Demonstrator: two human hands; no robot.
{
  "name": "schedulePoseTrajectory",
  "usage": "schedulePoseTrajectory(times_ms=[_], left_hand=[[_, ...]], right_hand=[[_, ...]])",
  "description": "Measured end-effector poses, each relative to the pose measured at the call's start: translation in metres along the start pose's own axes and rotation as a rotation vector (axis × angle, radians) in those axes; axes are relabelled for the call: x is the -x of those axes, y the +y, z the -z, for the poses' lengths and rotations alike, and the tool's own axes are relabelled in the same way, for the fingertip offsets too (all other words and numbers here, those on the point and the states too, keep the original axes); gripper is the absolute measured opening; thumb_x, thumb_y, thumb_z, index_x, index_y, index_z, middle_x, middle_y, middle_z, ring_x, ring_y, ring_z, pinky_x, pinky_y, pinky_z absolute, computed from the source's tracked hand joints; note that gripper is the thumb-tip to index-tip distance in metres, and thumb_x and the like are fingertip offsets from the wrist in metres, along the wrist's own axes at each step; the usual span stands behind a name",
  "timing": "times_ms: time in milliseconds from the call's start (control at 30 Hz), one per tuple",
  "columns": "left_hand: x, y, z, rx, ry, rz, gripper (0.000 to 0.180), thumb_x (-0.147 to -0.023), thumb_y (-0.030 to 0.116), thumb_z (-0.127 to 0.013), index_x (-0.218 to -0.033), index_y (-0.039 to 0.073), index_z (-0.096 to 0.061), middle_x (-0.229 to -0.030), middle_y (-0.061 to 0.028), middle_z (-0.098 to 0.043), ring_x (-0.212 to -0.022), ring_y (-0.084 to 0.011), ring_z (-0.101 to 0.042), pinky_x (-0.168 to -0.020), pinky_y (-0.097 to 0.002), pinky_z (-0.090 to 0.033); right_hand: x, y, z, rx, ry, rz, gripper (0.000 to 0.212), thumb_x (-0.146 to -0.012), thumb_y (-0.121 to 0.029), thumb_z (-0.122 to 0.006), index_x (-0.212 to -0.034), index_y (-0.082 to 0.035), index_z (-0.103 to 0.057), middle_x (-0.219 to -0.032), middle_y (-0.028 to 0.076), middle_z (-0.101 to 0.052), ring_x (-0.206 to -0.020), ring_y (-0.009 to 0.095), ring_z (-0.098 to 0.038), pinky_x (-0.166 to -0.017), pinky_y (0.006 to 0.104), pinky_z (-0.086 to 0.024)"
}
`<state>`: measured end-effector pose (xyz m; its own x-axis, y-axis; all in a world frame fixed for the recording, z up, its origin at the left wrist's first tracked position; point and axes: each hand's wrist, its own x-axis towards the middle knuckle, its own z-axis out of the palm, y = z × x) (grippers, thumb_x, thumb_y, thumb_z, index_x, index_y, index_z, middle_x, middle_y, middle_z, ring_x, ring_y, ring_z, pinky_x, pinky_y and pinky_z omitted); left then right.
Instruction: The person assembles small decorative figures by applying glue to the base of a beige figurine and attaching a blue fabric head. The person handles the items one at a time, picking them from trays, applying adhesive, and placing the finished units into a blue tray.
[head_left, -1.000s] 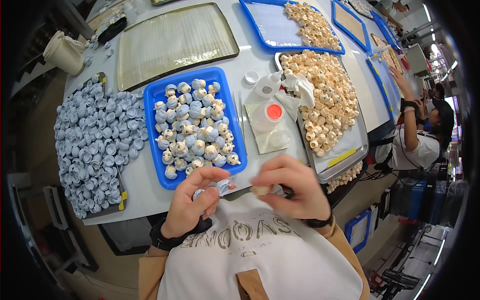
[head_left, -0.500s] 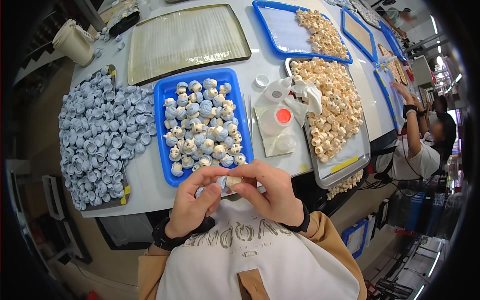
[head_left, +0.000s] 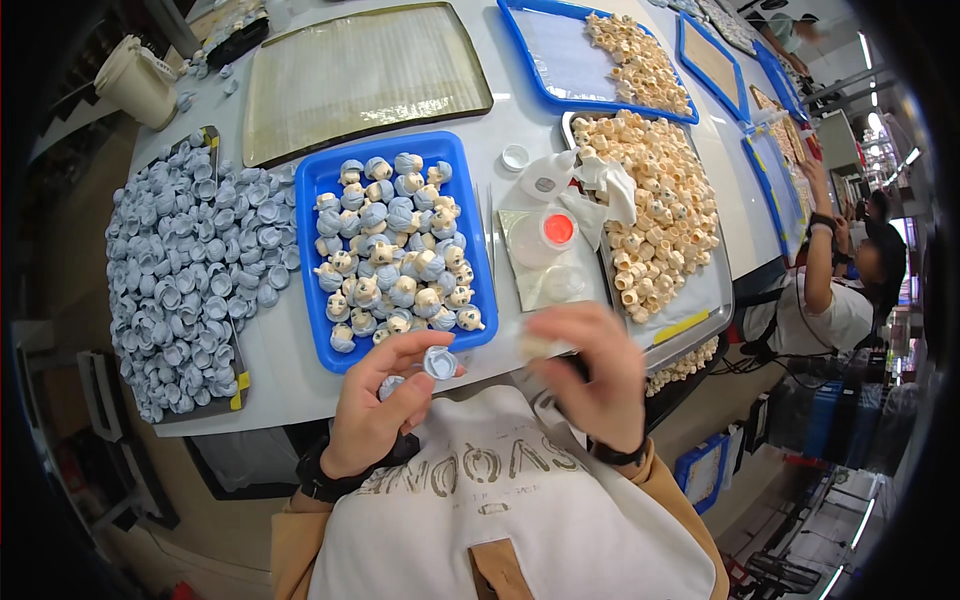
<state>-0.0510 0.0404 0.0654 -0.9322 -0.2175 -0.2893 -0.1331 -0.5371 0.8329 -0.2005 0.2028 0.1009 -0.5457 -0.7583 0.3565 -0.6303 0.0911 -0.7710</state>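
My left hand (head_left: 378, 408), in front of the blue tray, pinches a hollow light-blue doll hair piece (head_left: 438, 363) between thumb and fingers, its opening turned up. A second light-blue piece (head_left: 391, 386) is tucked behind the thumb in the same hand. My right hand (head_left: 597, 378) is smeared by motion, apart from the left. At its fingertips is a blurred cream-coloured doll head (head_left: 536, 347). The blue tray (head_left: 311, 265) holds many small cream doll heads fitted with blue hair pieces.
A heap of blue hair pieces (head_left: 180, 290) covers a tray at left. Cream hollow heads (head_left: 660, 220) fill a metal tray at right. Between them stand a tub with red contents (head_left: 558, 230), a white bottle (head_left: 548, 176) and tweezers (head_left: 490, 235). A person (head_left: 825, 290) sits at far right.
My hands were together on a cream head and blue hair piece. Now they are apart: the right has moved right with the cream head, while the left keeps the blue piece.
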Motion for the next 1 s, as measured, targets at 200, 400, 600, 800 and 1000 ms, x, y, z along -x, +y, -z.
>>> schedulePoseTrajectory(times_ms=[200, 400, 600, 800, 1000], left_hand=[[-0.002, 0.001, 0.001, -0.004, -0.004, -0.008, 0.036, -0.084, 0.008, -0.049, -0.119, -0.001, -0.046, -0.097, -0.0109, -0.062, -0.052, -0.0018, -0.040, -0.045, -0.0163, -0.034], [-0.002, 0.001, 0.002, 0.013, -0.006, -0.014, 0.036, -0.083, 0.006, -0.048, -0.118, -0.001, -0.046, -0.097, -0.0098, -0.062, -0.053, -0.0009, -0.040, -0.046, -0.0159, -0.034], [-0.002, 0.002, 0.004, 0.021, -0.004, -0.016, 0.035, -0.083, 0.007, -0.047, -0.118, -0.001, -0.046, -0.098, -0.0112, -0.062, -0.053, -0.0010, -0.040, -0.047, -0.0155, -0.034], [-0.002, 0.002, 0.003, 0.014, -0.006, -0.010, 0.035, -0.083, 0.007, -0.047, -0.118, -0.001, -0.046, -0.098, -0.0118, -0.062, -0.055, -0.0012, -0.041, -0.047, -0.0154, -0.035], [-0.001, 0.003, -0.002, 0.016, 0.026, -0.028, 0.035, -0.083, 0.008, -0.048, -0.117, 0.000, -0.046, -0.100, -0.0126, -0.062, -0.055, -0.0011, -0.041, -0.047, -0.0153, -0.035]], right_hand=[[0.002, 0.032, 0.034, 0.317, 0.110, -0.286, 0.027, -0.071, -0.002, -0.068, -0.097, 0.000, -0.059, -0.077, 0.011, -0.058, -0.068, 0.020, -0.058, -0.061, 0.0278, -0.046], [0.000, 0.049, 0.023, 0.374, 0.058, -0.314, 0.022, -0.069, -0.003, -0.069, -0.088, -0.001, -0.058, -0.075, 0.010, -0.056, -0.068, 0.022, -0.057, -0.061, 0.0309, -0.046], [-0.008, 0.056, 0.020, 0.447, 0.060, -0.210, 0.021, -0.065, -0.005, -0.072, -0.082, -0.003, -0.059, -0.076, 0.010, -0.055, -0.073, 0.027, -0.054, -0.064, 0.0351, -0.044], [-0.007, 0.056, 0.022, 0.418, 0.053, -0.157, 0.020, -0.064, -0.003, -0.071, -0.080, -0.001, -0.059, -0.076, 0.011, -0.055, -0.073, 0.028, -0.053, -0.064, 0.0355, -0.043], [0.003, 0.054, 0.025, 0.443, 0.085, -0.146, 0.020, -0.064, -0.001, -0.070, -0.078, 0.000, -0.057, -0.077, 0.011, -0.056, -0.074, 0.029, -0.053, -0.064, 0.0359, -0.043]])
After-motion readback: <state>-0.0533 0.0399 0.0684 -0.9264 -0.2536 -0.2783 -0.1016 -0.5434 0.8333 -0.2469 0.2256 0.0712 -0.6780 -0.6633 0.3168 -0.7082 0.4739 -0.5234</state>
